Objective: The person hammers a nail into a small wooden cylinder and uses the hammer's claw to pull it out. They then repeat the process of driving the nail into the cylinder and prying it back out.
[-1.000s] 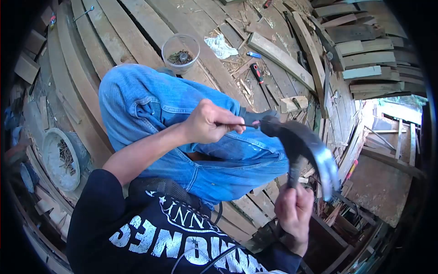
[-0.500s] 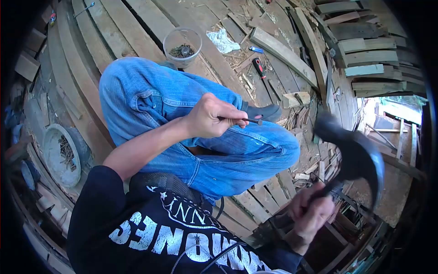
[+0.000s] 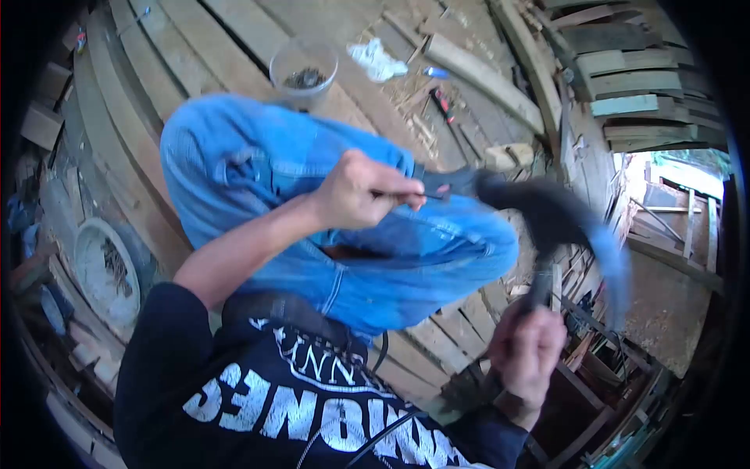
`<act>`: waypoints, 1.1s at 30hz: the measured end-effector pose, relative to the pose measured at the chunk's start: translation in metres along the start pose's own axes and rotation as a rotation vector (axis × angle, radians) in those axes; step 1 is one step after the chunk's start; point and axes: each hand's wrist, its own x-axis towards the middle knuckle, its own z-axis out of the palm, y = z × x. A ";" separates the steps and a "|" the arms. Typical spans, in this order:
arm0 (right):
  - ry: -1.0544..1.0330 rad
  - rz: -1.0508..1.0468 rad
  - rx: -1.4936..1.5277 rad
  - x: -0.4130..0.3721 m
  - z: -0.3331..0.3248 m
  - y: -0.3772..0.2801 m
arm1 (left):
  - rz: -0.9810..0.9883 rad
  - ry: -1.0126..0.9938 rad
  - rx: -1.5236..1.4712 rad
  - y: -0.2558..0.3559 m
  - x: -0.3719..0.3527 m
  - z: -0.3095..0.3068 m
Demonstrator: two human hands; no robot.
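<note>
My left hand (image 3: 363, 191) is closed in a pinch around a long nail (image 3: 436, 195) above my crossed legs in blue jeans (image 3: 273, 156). The nail's head points right, out past the fingertips. My right hand (image 3: 529, 348) grips the handle of a claw hammer (image 3: 551, 215), which is blurred by motion. One end of the hammer head is close to the nail's head, with a small gap visible between them. The claw curves down on the far right side.
A clear plastic tub (image 3: 305, 74) holding small dark pieces stands beyond my knees. A red-and-black screwdriver (image 3: 441, 104), a white rag (image 3: 377, 60) and a timber beam (image 3: 484, 82) lie on the plank floor. At left sits a round bucket (image 3: 98, 289) with nails inside.
The hammer has swung left, bringing its head much closer to the nail. My left hand stays almost in place with the nail, and the view has shifted slightly.
</note>
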 end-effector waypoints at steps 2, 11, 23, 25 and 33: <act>0.337 0.029 0.496 -0.011 0.011 -0.007 | -0.003 0.035 -0.044 -0.002 -0.001 0.004; 0.135 -0.054 0.192 -0.004 -0.005 0.002 | -0.015 0.004 -0.029 0.000 -0.002 0.003; 0.228 -0.122 0.320 -0.004 0.005 0.005 | -0.052 0.022 -0.048 -0.001 0.000 0.005; 0.019 -0.213 -0.146 0.008 -0.003 0.012 | -0.044 0.026 -0.026 0.000 0.001 0.002; 0.129 -0.108 0.127 -0.007 -0.005 0.011 | -0.044 0.024 -0.036 -0.002 -0.001 0.004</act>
